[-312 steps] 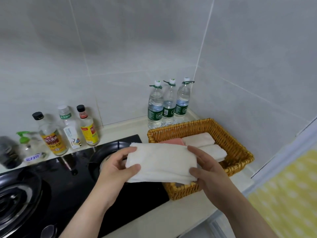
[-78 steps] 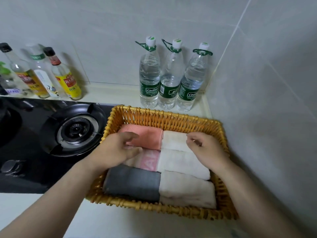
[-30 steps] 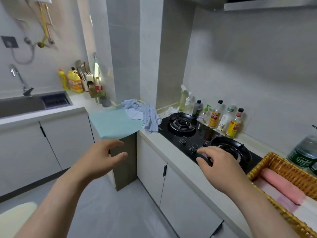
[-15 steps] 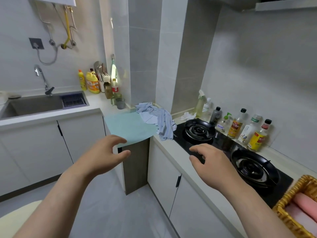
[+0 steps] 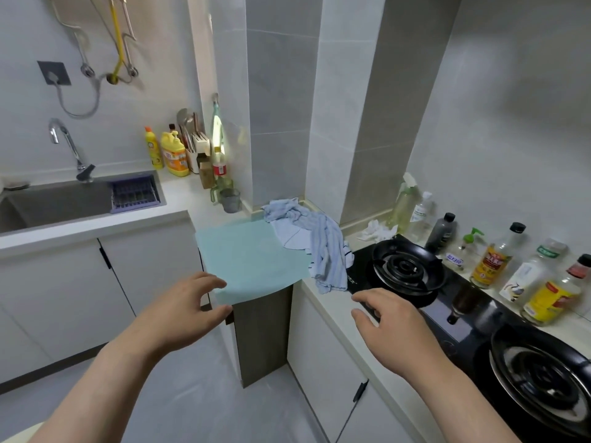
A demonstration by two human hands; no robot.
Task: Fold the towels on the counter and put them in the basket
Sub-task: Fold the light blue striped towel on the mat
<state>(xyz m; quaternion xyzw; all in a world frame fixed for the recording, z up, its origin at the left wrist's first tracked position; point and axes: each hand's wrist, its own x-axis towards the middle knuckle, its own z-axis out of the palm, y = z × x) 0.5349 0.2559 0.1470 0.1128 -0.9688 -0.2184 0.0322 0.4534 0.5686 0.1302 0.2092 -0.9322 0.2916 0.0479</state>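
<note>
On the white counter (image 5: 331,303) lies a crumpled towel (image 5: 321,247).

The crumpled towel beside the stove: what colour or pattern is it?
The towel is pale blue, partly striped; the head view shows it.

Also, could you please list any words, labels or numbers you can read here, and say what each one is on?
None can be read for certain.
Yellow detergent jug: label print blurred.
Brown sauce bottle: red and yellow label, characters blurred.
Red-capped bottle: yellow label blurred.
Pump bottle: blue writing too small.
Hob: white mark at its corner too small.
</note>
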